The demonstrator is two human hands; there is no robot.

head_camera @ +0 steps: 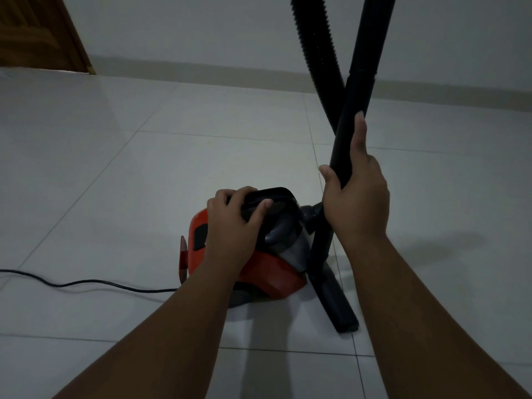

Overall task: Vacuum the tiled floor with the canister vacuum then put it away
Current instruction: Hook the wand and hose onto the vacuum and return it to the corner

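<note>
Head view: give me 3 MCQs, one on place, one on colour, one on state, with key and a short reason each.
1. Where does the power cord run from the canister?
A. left across the floor
B. up the wall
C. around the wand

2. What colour is the canister body?
A. blue
B. red-orange
C. white

3. What is the right hand doing?
A. resting flat on the floor
B. hanging free
C. gripping the wand

Key:
1 A: the power cord trails left over the tiled floor.
2 B: the canister shell is red-orange, with a black handle under the left hand.
3 C: the right hand wraps the black wand, beside the ribbed hose.
</note>
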